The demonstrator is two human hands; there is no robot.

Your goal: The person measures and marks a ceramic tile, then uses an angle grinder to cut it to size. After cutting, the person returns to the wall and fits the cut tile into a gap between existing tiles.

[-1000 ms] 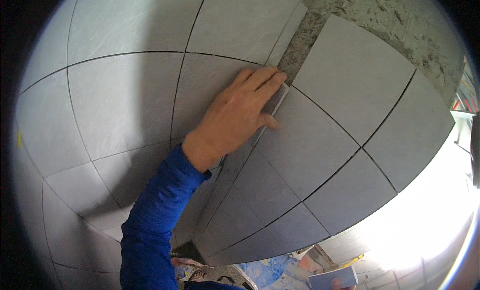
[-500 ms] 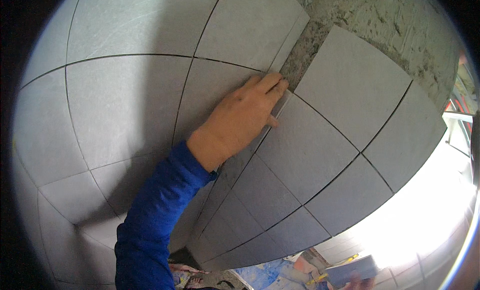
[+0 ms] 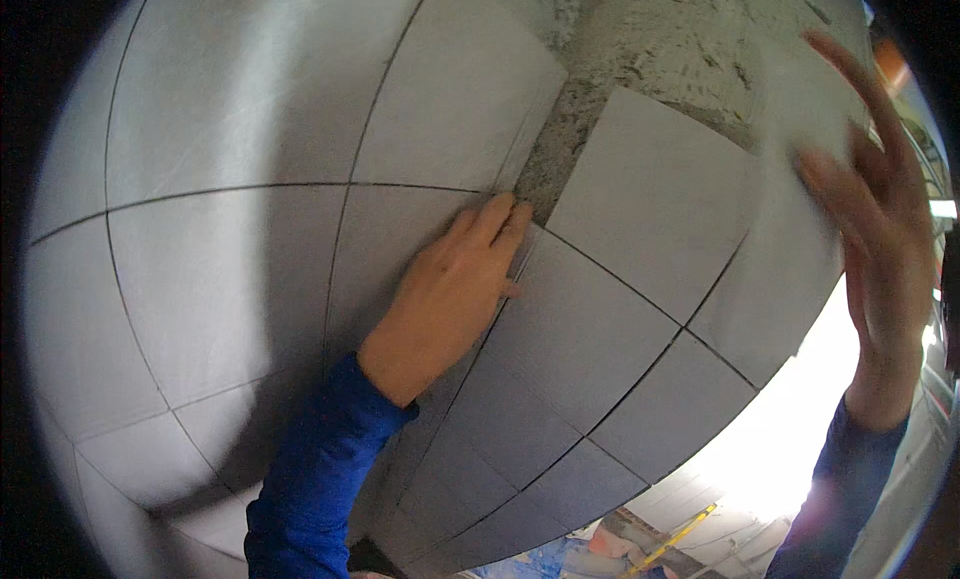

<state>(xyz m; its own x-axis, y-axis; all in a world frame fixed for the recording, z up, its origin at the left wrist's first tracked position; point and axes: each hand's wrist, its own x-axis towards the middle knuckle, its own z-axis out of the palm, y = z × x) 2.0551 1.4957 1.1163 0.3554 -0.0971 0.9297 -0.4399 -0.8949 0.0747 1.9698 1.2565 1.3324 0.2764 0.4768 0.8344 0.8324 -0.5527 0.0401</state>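
My left hand lies against the tiled wall at an inside corner, its fingers stretched out. Its fingertips rest by the narrow corner gap, beside the edge of a grey wall tile. The thumb touches near that edge. On the right, my right hand is raised, blurred by motion, with thumb and fingers around a pale, smooth tile piece. This piece is smeared and overlaps the tiles and rough wall behind it. Its exact outline cannot be made out.
Large grey tiles with dark joints cover the left wall. Bare rough mortar shows above the top right tile. Low down are a yellow stick-like tool and blue sheeting. Bright light comes from the lower right.
My right hand has risen from the bottom edge to the upper right with the flat grey piece. My left hand keeps its place at the corner while the view has shifted.
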